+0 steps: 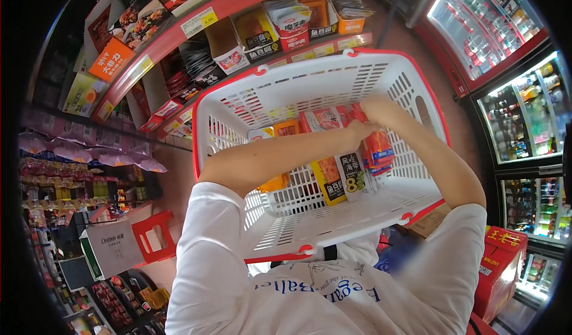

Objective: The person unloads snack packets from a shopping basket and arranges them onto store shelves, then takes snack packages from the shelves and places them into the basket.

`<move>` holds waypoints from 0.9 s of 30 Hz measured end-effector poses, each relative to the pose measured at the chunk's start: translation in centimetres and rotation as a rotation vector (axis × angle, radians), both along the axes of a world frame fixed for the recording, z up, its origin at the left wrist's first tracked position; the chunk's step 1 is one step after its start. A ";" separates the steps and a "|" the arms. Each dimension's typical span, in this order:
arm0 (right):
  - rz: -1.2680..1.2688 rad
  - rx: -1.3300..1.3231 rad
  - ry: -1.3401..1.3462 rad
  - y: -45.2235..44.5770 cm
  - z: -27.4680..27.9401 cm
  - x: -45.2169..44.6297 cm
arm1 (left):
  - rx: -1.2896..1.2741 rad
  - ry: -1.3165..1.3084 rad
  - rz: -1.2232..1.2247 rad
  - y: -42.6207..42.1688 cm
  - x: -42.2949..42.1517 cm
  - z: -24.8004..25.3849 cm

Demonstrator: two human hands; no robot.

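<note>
Both of my hands are inside a white plastic shopping basket (316,228) with a red rim. My left hand (360,132) reaches across from the left, its fingers closed at a shiny red snack packet (379,148) with blue at its lower end. Just above it, my right hand (379,110) is closed at the top of that packet; its fingertips are partly hidden. Left of the hands lies a pinkish-red packet (326,119). Below are a yellow and black packet (328,181) and a dark and white packet (351,171). An orange packet (287,128) lies farther left, and my left forearm covers part of the contents.
A red-edged shelf (205,22) with boxed snack packets curves behind the basket. Lit drink fridges (524,106) line the right side. A red carton (501,266) stands at lower right. Hanging snack bags (101,156) and a grey box (113,248) are at left.
</note>
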State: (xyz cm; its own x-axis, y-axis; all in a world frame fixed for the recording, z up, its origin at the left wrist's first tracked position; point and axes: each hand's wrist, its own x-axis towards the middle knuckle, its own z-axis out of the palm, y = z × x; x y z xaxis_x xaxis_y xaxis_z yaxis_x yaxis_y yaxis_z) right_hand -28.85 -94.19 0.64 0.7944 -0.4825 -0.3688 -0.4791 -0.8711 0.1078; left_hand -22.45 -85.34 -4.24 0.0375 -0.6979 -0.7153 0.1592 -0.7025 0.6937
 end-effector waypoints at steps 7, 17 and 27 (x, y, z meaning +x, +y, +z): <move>-0.010 -0.082 -0.016 0.2 0.8 0.6 | 0.068 -0.090 0.139 -0.7 -1.7 -1.3; -0.102 -0.049 -0.008 -1.7 3.3 1.0 | -0.145 -0.013 0.178 0.2 0.5 -0.8; -0.472 0.938 -0.042 -0.7 8.9 1.1 | -0.003 0.210 0.187 5.2 7.0 7.3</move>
